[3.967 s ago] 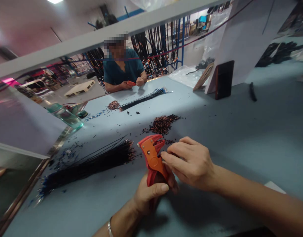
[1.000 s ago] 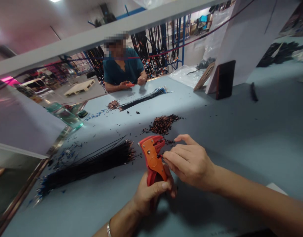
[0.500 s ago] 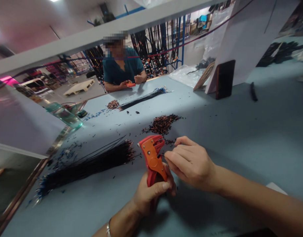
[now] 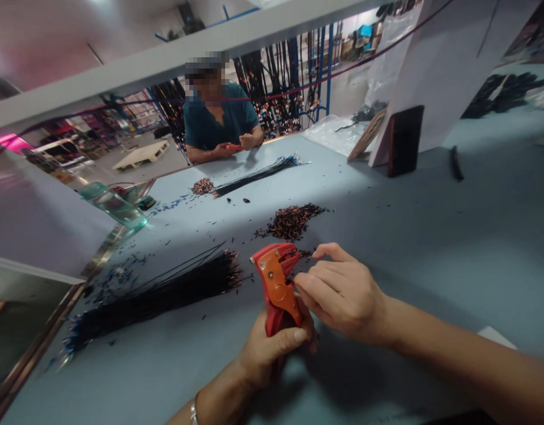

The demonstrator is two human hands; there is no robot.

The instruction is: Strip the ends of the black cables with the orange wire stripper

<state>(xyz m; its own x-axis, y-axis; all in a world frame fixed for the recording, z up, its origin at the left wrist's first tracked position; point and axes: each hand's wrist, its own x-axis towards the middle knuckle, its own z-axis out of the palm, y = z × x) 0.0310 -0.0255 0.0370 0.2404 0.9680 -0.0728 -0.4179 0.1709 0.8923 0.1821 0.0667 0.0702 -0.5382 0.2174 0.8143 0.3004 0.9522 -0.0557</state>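
My left hand [image 4: 278, 345] is wrapped around the handles of a red and orange wire stripper [image 4: 278, 283], which stands tilted with its jaws toward the upper right. Close by its jaws, my right hand [image 4: 342, 289] is closed in a pinch at thumb and forefinger. A short dark end, apparently a black wire [image 4: 292, 282], shows between those fingertips and the tool; most of it is hidden. To the left lies a thick bundle of black wires [image 4: 165, 289] with bare copper ends on the right and blue-marked ends on the left. Beyond the stripper is a heap of black and copper offcuts [image 4: 293, 221].
Across the table [image 4: 431, 248] a co-worker [image 4: 221, 121] holds a red tool. Before them lie a smaller wire bundle [image 4: 258, 175] and an offcut pile [image 4: 202, 186]. A bottle [image 4: 116, 206] stands left. A phone [image 4: 404, 141] leans by a white post [image 4: 453, 77].
The wire stripper has shifted and turned very slightly to the right in my left hand. My right hand stays nearly in place. The co-worker's red tool has tilted a little.
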